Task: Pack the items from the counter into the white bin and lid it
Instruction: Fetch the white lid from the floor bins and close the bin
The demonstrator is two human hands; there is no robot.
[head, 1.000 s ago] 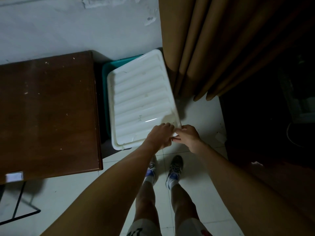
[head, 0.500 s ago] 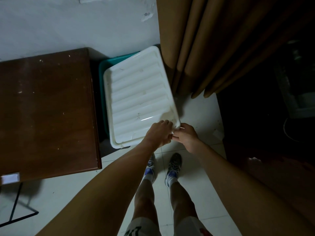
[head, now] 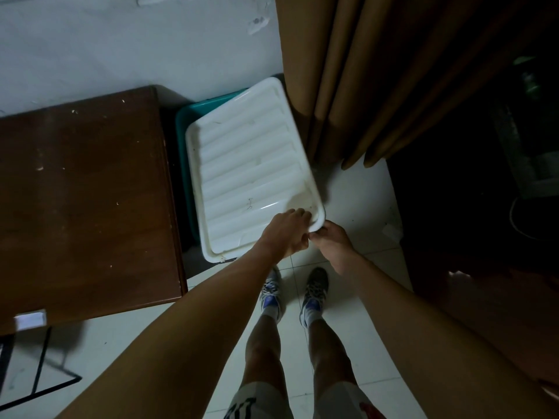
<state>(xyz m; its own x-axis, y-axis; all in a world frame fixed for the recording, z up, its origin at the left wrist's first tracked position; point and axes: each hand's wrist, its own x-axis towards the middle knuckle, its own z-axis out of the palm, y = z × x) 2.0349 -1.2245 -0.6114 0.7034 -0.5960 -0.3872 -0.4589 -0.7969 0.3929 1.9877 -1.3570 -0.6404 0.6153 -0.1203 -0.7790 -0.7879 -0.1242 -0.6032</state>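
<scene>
Left forearm (head: 193,316) and right forearm (head: 402,309) are bare. Below, pale grey shorts (head: 260,400), dark print on the left leg, a red patch on the right. White socks (head: 270,313), and grey patterned sneakers (head: 316,282) with blue panels and white laces.

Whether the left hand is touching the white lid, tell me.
Touching. The head view shows the left hand laid over the near corner of the white lid, no gap.

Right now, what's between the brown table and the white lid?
Head view: a teal tub's rim, showing from under the white lid, and a dark gap beside the brown table.
</scene>
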